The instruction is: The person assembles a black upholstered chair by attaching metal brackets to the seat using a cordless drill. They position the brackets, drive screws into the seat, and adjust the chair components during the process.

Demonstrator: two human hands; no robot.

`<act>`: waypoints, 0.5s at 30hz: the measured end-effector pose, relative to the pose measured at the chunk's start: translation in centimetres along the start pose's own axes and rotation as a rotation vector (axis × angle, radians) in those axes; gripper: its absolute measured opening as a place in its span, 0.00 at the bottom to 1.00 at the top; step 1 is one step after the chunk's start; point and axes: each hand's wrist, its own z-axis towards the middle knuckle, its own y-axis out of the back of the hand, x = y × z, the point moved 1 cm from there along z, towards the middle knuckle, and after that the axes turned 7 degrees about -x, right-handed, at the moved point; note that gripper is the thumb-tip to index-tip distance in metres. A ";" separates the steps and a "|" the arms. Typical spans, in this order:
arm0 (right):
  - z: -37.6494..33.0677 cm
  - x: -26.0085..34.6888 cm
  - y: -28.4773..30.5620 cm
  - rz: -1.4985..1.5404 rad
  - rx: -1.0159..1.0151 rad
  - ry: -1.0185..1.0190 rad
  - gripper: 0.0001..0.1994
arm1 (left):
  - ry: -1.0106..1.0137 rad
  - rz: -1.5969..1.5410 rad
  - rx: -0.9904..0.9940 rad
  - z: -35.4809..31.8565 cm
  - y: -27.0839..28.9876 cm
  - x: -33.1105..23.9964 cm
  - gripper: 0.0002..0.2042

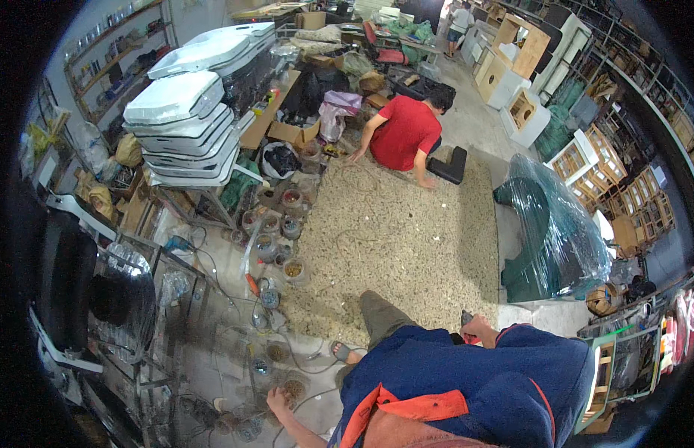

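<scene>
1. Tub [296, 387]: standing on the floor beside the person's left leg and holding small brownish pieces.
2. Left hand [279, 401]: lying just at the tub's near left side, so that the tub is sitting to the right of and slightly beyond the fingers. Whether the fingers are touching its rim, and whether they are standing apart or pinching a piece, one cannot tell.
3. Right hand [479, 329]: clasping a dark object [466, 318], well apart from the tub, beyond the shirt [466, 366]; the shirt is partly hiding the grip.
4. Jars [277, 351]: clustering around the tub, with more standing farther off along the mat's left edge.
5. Mat [399, 239]: spreading speckled across the floor ahead of the person.
6. Co-worker [408, 134]: crouching in red at the mat's far edge, both palms pressing down, with a black block [452, 166] lying alongside.
</scene>
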 end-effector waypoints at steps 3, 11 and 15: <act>1.5 2.5 0.9 0.028 0.056 -0.031 0.32 | 0.069 -0.049 0.008 0.2 -1.4 0.0 0.18; 10.5 15.2 4.1 0.153 -0.161 0.093 0.46 | 0.039 0.031 0.215 1.2 -13.2 -6.9 0.17; 17.2 24.0 7.0 0.165 -0.149 0.190 0.61 | -0.086 0.168 0.203 2.6 -21.8 -14.4 0.19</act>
